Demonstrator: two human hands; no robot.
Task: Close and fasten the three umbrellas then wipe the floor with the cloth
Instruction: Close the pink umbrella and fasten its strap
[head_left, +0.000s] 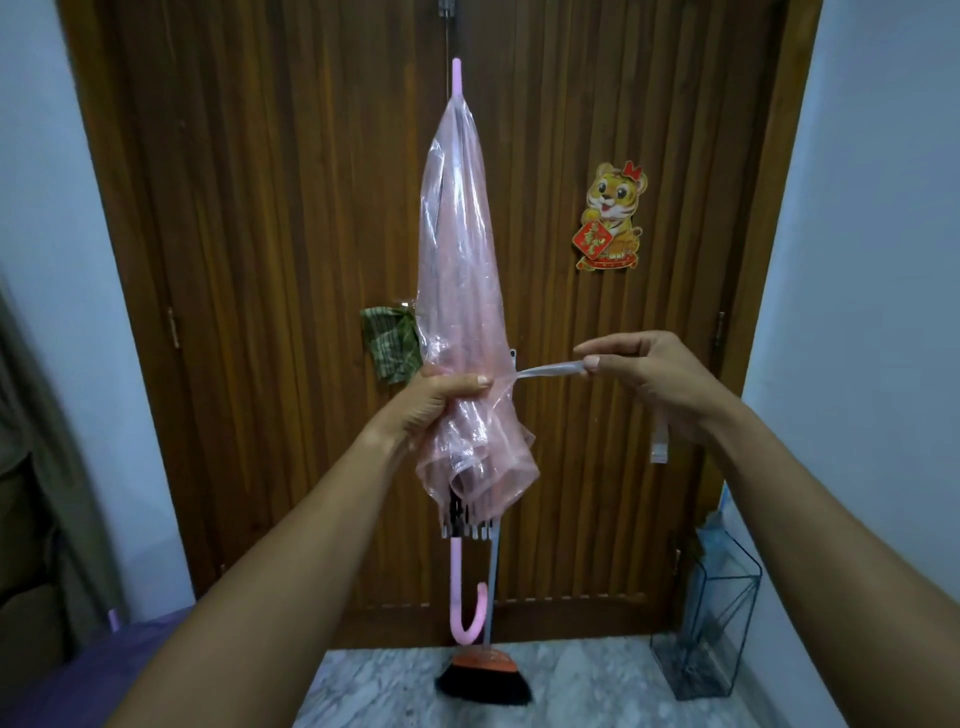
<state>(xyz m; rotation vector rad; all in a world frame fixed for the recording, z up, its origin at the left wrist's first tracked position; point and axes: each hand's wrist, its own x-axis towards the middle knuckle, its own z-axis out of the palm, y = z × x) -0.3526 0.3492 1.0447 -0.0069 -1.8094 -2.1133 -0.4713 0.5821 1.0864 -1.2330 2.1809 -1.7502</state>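
Note:
A closed pink see-through umbrella (460, 270) stands upright in front of me, tip up, pink hooked handle (467, 613) hanging low. My left hand (441, 400) grips the folded canopy around its lower part. My right hand (644, 374) pinches the end of the umbrella's clear strap (545, 370) and holds it stretched out to the right. A green checked cloth (392, 343) hangs on the door handle behind the umbrella.
A brown wooden door (260, 260) fills the background, with a tiger sticker (613, 218). A broom (485, 675) leans against it on the marble floor (571, 691). A wire stand (711, 613) with a blue umbrella is at the right. Purple fabric (104, 675) lies at the lower left.

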